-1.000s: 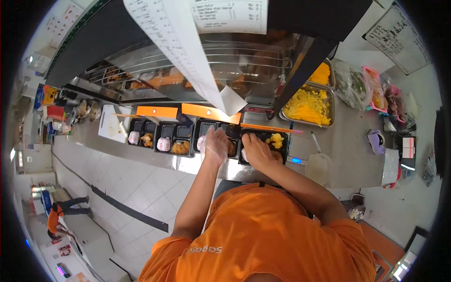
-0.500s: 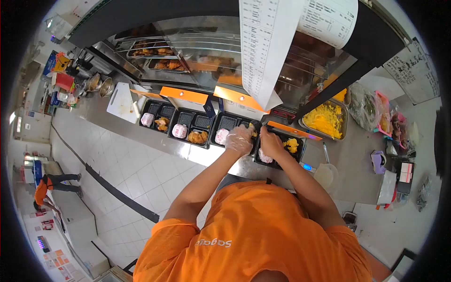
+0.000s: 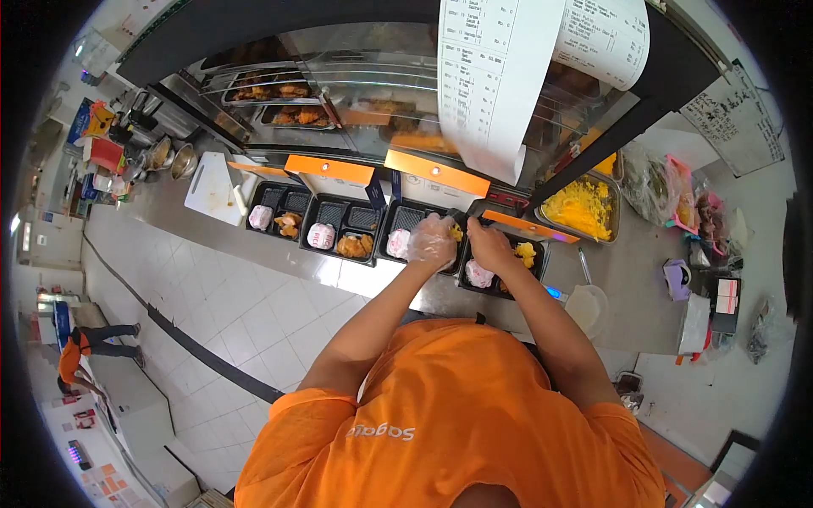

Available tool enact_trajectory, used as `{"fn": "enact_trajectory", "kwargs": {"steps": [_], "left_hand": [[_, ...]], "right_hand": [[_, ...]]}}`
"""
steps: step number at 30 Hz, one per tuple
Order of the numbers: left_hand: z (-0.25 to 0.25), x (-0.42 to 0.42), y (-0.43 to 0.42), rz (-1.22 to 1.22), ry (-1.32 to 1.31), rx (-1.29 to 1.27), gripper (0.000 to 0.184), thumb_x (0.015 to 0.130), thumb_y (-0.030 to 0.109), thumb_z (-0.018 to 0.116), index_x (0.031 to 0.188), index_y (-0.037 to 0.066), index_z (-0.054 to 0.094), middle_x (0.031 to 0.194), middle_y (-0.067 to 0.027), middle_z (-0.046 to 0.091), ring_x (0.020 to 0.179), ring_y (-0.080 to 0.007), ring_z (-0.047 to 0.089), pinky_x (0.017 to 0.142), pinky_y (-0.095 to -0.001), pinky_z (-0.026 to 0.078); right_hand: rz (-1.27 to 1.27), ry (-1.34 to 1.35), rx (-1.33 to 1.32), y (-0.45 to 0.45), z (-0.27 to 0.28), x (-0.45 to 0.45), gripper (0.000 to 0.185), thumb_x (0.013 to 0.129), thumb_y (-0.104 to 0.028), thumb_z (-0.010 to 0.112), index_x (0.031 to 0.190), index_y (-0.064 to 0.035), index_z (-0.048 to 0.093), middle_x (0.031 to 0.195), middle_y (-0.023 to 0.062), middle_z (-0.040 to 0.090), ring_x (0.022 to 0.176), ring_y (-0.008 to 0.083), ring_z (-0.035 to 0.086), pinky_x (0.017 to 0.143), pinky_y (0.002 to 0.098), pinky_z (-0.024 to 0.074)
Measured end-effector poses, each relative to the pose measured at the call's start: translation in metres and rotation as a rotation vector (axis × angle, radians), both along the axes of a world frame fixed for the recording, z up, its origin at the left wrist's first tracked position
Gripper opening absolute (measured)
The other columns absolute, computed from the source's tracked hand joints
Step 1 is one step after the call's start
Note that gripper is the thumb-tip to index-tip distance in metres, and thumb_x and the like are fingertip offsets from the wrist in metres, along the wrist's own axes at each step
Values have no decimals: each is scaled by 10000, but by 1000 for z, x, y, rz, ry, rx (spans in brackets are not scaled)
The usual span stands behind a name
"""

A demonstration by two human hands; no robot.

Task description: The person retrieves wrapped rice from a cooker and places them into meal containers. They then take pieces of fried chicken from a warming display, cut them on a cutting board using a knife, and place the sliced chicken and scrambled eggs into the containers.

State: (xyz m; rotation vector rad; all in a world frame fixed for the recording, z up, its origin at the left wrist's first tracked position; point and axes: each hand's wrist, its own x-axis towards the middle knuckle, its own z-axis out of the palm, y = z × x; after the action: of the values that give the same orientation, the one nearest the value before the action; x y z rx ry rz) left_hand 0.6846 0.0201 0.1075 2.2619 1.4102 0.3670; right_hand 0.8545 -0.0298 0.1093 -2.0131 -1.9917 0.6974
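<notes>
Several black compartment boxes with orange lids stand in a row along the steel counter. My left hand [image 3: 434, 243], in a clear plastic glove, is over the third box [image 3: 406, 218], beside its wrapped white-and-pink bundle [image 3: 398, 243]; its fingers are curled and some yellow food shows by them. My bare right hand [image 3: 489, 247] reaches over the fourth box, fingers together, above a wrapped bundle [image 3: 478, 273] and left of yellow scrambled food [image 3: 525, 252]. What its fingertips hold is hidden. Fried pieces [image 3: 354, 245] lie in the second box [image 3: 321, 210].
A metal tray [image 3: 616, 222] of yellow food stands at the right, with a pen [image 3: 584, 265] and a translucent lid [image 3: 586, 310] nearer. A white cutting board [image 3: 213, 188] lies left. Paper receipts [image 3: 491, 76] hang in front of the glass cabinet. Another person [image 3: 72, 351] stands far left.
The view has swung, so the boxes appear further right and lower than a second ago. My left hand has moved from above the third box's wrapped bundle to its right side.
</notes>
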Motion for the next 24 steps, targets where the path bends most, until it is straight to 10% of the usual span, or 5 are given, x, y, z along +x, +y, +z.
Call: {"fn": "enact_trajectory", "kwargs": {"steps": [12,24], "left_hand": [[-73,-18,0,-4,-261,280,361,780,79,670,1136,90,729,986,-187,646,889,-358,658,812,-486,548],[-67,-59,-4,322,-1308,-1018,312,950,132,628,1236,9,646,1111,-106,671,924,-205,642,796,-380,546]], "right_hand": [[-21,-141,47,-11,17,-7,166,945,-73,529,1109,-47,514,906,239,719,848,436,722,734,554,570],[-18,-188,119,-34,14,-12,230,931,-79,599,1156,-64,551,879,188,677,767,378,722,627,493,588]]}}
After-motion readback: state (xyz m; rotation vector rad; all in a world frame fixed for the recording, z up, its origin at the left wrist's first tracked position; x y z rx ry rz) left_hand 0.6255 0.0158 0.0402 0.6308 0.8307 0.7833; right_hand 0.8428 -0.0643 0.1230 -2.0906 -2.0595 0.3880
